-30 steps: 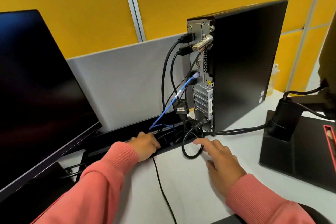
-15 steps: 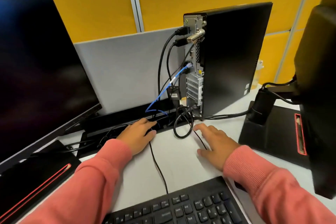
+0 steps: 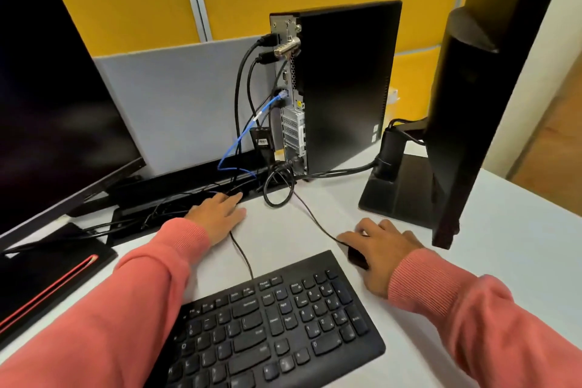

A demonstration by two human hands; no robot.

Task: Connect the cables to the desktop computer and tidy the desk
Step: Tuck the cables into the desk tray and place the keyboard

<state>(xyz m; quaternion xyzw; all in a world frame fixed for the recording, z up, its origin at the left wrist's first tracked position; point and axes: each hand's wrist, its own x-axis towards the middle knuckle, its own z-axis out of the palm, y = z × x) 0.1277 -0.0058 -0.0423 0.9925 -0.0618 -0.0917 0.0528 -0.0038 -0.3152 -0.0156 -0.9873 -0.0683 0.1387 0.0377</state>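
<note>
With the cables already plugged into the back of the computer (image 3: 346, 82), the job looks to be tidying. The right hand (image 3: 382, 246) cups the mouse (image 3: 357, 258); slide it clear of the keyboard (image 3: 274, 324), letting its thin cable (image 3: 311, 217) follow without snagging the loop (image 3: 278, 189). The left hand (image 3: 217, 214) lies flat, fingers straight, by the cable tray (image 3: 189, 189), probably pressing the keyboard cable. Room is tight between the monitor stand (image 3: 400, 186) and the keyboard; open surface (image 3: 519, 246) lies rightward
</note>
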